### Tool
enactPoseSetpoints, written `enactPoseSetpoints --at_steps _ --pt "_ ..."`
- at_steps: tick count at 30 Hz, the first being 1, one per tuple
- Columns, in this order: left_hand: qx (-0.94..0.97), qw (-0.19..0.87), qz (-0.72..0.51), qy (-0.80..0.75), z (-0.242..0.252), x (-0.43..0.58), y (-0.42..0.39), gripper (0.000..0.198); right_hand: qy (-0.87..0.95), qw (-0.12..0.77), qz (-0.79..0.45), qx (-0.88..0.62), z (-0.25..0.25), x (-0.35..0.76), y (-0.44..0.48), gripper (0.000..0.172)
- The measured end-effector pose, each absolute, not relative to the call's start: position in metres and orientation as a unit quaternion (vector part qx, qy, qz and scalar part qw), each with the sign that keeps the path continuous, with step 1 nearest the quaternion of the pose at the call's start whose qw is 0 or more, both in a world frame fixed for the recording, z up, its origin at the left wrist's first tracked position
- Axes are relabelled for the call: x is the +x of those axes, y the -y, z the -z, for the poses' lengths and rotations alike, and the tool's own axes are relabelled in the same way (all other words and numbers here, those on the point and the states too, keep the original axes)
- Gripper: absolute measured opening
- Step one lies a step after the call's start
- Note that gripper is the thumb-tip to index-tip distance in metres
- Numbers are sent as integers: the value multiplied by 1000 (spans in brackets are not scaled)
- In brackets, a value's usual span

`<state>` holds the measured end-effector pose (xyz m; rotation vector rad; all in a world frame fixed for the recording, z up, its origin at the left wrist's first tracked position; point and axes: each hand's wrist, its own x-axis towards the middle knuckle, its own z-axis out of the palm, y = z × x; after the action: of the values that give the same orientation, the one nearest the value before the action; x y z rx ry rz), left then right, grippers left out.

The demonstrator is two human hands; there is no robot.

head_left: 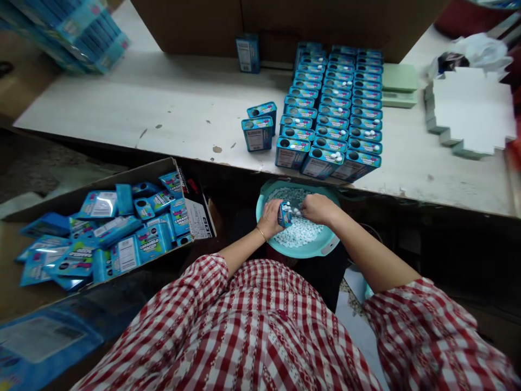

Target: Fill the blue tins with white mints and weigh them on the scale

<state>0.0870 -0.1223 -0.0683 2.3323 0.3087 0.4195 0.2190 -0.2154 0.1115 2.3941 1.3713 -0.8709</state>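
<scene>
Over a turquoise basin (pixel 264 195) of small white candies (pixel 299 232), my left hand (pixel 269 220) is closed around a small blue candy box (pixel 285 215). White candies lie at the box's top. Close beside it, my right hand (pixel 319 209) is pinched on what looks like a small scoop (pixel 299 212), its tip against the box opening; the fingers partly hide it. Rows of blue candy boxes (pixel 340 117) stand upright on the table above, several with white candies on their tops. Two more boxes (pixel 258 134) stand just left of those rows.
An open carton (pixel 10 239) at the left holds many loose blue boxes (pixel 122 233). A single box (pixel 248 54) stands by the large cardboard carton (pixel 285 27) at the back. Stacked white cards (pixel 472 108) and a pale green device (pixel 399 85) are on the white table (pixel 183 117).
</scene>
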Motion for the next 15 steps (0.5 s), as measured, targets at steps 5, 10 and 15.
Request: enactPoseSetpoints --at_steps 5,10,15 --pt "889 382 -208 -140 66 79 116 87 -460 80 271 842 -112 228 254 32" --pt "866 390 -233 -209 63 63 111 94 -384 30 259 886 -30 229 283 36" --pt "835 419 -226 -277 74 63 113 100 -422 41 289 858 41 188 268 33"
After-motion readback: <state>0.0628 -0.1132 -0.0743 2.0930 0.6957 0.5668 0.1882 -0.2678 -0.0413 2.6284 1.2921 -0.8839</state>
